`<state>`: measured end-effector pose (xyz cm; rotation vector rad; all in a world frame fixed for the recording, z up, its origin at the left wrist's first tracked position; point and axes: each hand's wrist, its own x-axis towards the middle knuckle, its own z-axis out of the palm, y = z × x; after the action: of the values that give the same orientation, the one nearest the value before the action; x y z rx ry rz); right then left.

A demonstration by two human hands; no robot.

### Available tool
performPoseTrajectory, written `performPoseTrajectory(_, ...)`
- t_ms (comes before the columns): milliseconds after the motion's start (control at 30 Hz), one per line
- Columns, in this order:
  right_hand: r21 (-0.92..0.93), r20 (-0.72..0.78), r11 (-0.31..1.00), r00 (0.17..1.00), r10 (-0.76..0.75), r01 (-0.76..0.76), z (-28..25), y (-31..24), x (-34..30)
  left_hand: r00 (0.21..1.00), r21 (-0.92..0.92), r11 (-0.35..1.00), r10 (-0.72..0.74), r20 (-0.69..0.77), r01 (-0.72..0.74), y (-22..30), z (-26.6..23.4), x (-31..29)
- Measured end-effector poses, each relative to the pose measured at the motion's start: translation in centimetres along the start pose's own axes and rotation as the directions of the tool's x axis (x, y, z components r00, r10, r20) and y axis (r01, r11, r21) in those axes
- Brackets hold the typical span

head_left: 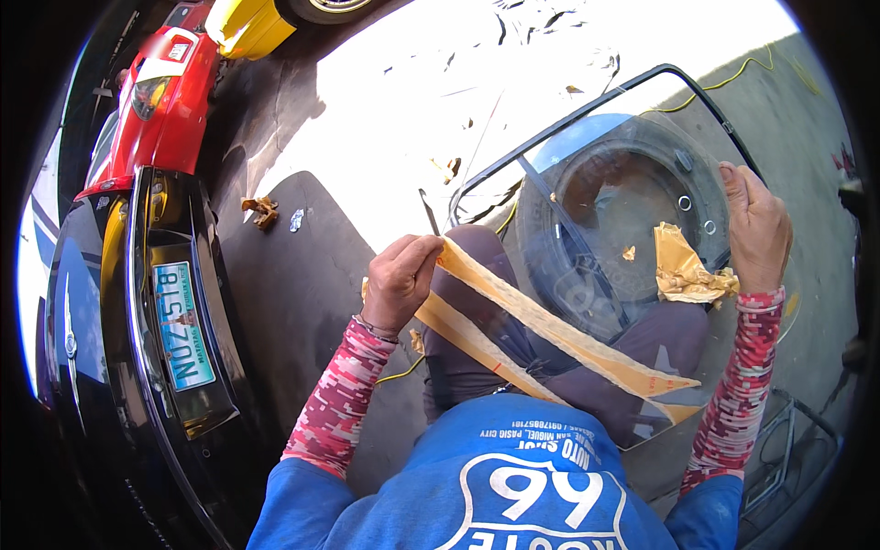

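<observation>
Stretching in two lengths across the dark trousers [481,246], a tan paper strip [550,316] is pinched at its upper end between the thumb and fingers of the left hand [396,282]. The right hand [759,229] closes on the edge of a clear glass pane [587,137], in front of a tyre [541,220]. Crumpled tan paper [687,266] sits beside that wrist. Farther out are a black frame [587,112] and, leftward, a black car [110,357].

The top edge cuts off the yellow car [249,29] and a wheel [337,7], the lower edge the blue shirt [532,440]. The left hand [400,282] hides one end of the paper strip [550,316]. Dark shapes [852,197] far right are unclear.
</observation>
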<state>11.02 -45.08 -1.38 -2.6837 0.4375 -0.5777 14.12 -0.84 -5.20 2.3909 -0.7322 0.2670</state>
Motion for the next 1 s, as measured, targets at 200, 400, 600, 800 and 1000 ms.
performPoseTrajectory(200, -0.131, -0.032, 0.991, 0.999, 0.005, -0.009, -0.3, -1.5, 0.5, 0.999, -0.105, 0.995, 0.006, 0.039, -0.002, -2.9, 1.6, 1.3)
performPoseTrajectory(400, -0.160, -0.010, 0.984, 0.997, 0.082, -0.083, 4.1, 1.6, 0.5, 0.987, -0.289, 0.947, -0.108, 0.116, 0.137, -4.6, 3.8, 2.3)
performPoseTrajectory(600, 0.072, 0.174, 0.995, 0.983, 0.050, -0.064, 15.3, 5.8, -1.3, 0.750, -0.411, 0.628, -0.526, 0.402, 0.661, -6.3, 4.6, -0.7)
performPoseTrajectory(800, -0.108, 0.097, 0.985, 0.987, -0.126, 0.136, 16.4, -0.8, -5.4, 0.539, -0.432, 0.329, -0.593, 0.598, 0.840, -5.8, 2.4, -3.8)
performPoseTrajectory(1000, 0.380, 0.210, 0.841, 0.849, -0.484, 0.385, 16.8, -18.4, -12.4, 0.460, -0.415, 0.211, -0.530, 0.712, 0.885, -6.4, 0.8, -3.7)
